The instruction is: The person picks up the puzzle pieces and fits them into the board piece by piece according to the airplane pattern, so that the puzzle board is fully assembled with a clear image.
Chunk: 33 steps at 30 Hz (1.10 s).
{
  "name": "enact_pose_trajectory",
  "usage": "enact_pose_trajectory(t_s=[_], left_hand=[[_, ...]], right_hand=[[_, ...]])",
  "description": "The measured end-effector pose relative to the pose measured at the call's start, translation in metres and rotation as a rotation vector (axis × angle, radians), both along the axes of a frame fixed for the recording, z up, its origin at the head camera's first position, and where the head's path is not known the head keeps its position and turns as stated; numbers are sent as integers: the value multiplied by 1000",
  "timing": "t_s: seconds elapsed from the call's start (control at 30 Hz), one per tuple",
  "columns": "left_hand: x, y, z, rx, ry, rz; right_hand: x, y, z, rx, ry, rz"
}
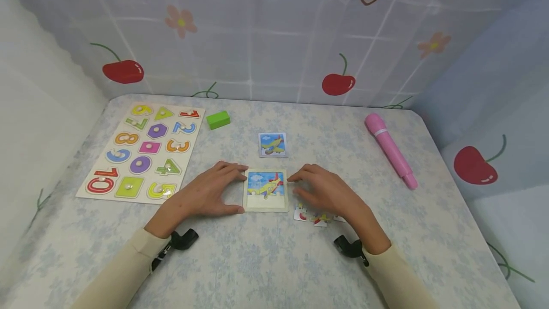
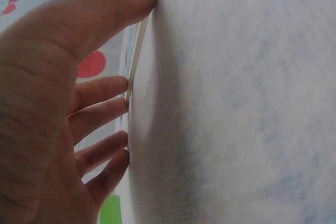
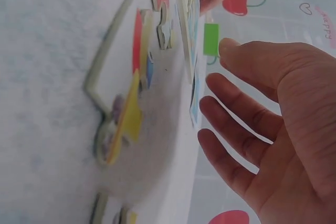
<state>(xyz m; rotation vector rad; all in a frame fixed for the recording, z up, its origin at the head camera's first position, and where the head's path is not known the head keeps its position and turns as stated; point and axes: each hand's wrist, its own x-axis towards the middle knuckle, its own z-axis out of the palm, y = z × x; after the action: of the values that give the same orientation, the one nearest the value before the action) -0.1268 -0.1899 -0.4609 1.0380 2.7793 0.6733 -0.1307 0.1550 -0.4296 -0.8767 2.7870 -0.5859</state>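
A small square puzzle board (image 1: 267,205) lies in the middle of the table. Fitted pieces form a yellow and red airplane picture (image 1: 263,182) in its upper part; bare board shows below. My left hand (image 1: 205,195) is spread along the board's left side, thumb at the lower corner, fingertips touching the edge in the left wrist view. At the board's right side is my right hand (image 1: 328,189), its fingers loosely bent and, in the right wrist view, holding nothing. Several loose puzzle pieces (image 1: 320,219) lie under and in front of it, partly hidden.
Beyond the board lies an airplane picture card (image 1: 272,145). A number-and-shape peg board (image 1: 143,154) is at the left, with a green block (image 1: 218,119) near its far corner. A pink stick-shaped thing (image 1: 391,150) lies at the right. Printed curtains (image 1: 274,37) hang behind the table.
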Motion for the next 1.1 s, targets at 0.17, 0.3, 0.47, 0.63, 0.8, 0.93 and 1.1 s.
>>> enact_pose_trajectory(t_s=[0.17, 0.3, 0.47, 0.63, 0.8, 0.93, 1.1], left_hand=[[1, 0, 1, 8, -3, -2], [1, 0, 1, 1, -8, 1], [1, 0, 1, -14, -24, 9], [0, 0, 1, -17, -26, 10], [0, 1, 2, -22, -34, 15], [0, 1, 2, -25, -37, 19], [0, 1, 2, -24, -37, 23]], right_hand=[[9, 5, -1, 27, -10, -12], [16, 9, -4, 28, -19, -7], [25, 13, -9, 22, -42, 1], [32, 19, -12, 6, -6, 34], [36, 22, -16, -20, 42, 57], [39, 23, -19, -40, 62, 69], [40, 22, -20, -36, 79, 81]])
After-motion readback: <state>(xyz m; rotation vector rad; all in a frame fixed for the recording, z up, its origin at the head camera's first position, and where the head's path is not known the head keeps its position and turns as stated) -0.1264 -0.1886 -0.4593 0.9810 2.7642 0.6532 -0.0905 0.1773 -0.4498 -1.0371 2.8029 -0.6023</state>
